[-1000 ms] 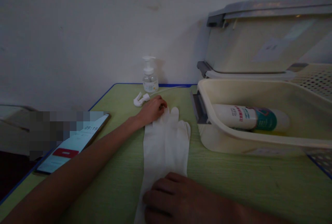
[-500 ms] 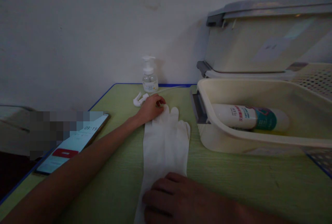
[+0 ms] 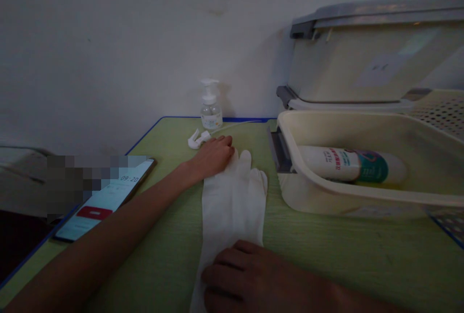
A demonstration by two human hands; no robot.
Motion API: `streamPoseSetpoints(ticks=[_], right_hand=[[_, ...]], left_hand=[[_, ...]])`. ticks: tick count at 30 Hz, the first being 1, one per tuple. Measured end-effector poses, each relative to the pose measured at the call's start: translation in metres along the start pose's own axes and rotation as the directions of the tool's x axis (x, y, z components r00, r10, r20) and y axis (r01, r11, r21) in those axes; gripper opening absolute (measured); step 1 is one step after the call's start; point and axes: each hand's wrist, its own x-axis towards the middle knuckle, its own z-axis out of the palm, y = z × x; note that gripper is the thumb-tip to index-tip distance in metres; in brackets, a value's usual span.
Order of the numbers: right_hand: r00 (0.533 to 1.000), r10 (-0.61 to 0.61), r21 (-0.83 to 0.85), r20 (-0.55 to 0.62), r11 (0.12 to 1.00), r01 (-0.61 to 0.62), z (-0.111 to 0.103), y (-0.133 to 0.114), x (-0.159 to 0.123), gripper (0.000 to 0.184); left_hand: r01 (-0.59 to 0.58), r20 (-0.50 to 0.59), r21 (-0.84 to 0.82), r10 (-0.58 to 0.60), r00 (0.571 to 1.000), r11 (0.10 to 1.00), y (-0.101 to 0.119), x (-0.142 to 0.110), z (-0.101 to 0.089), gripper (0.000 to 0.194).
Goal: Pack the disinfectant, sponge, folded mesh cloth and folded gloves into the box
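A white glove [image 3: 234, 206] lies flat on the green tabletop, its fingers pointing away from me. My left hand [image 3: 213, 155] rests palm down over the glove's far left fingers and covers some of them. Its fingers are slightly bent, and the thumb is hidden. Nearer to me, my right hand [image 3: 246, 274] lies across the lower part of the glove, back of the hand up, with fingers loosely bent and a little apart. Just beyond my left hand is a white spray trigger head [image 3: 198, 139] with a thin tube. Behind it stands a clear pump bottle [image 3: 211, 112].
On the left lies a phone [image 3: 108, 202] showing a timer, partly behind my left forearm. An open cream bin [image 3: 290, 192] on the right holds a white and teal bottle [image 3: 348, 164] on its side. Behind it a lidded box [image 3: 340, 66] stands against the wall [image 3: 145, 52].
My left hand's fingers have gone from a curled, loop-like shape to flatter over the glove's fingers. My right hand stays on the glove. The view has shifted slightly.
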Motion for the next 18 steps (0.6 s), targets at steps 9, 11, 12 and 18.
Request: streamPoseSetpoints(ticks=[9, 11, 12, 18], right_hand=[[1.000, 0.004, -0.010, 0.005, 1.000, -0.004, -0.004, 0.000, 0.000, 0.012], [1.000, 0.005, -0.012, 0.000, 1.000, -0.005, -0.004, 0.000, 0.000, 0.011], [1.000, 0.003, -0.009, -0.004, 1.000, -0.003, -0.004, 0.000, 0.000, 0.011], [1.000, 0.001, -0.012, -0.004, 1.000, -0.001, -0.004, 0.001, 0.000, 0.011]], left_hand=[[0.052, -0.016, -0.072, -0.053, 0.998, 0.996, -0.001, -0.002, -0.003, 0.025], [0.083, -0.045, -0.125, -0.089, 0.995, 0.989, -0.007, -0.003, -0.005, 0.025], [0.105, -0.064, -0.151, -0.115, 0.991, 0.983, -0.010, -0.004, -0.006, 0.027], [0.249, -0.132, -0.320, -0.303, 0.944, 0.914, -0.029, -0.017, -0.001, 0.026]])
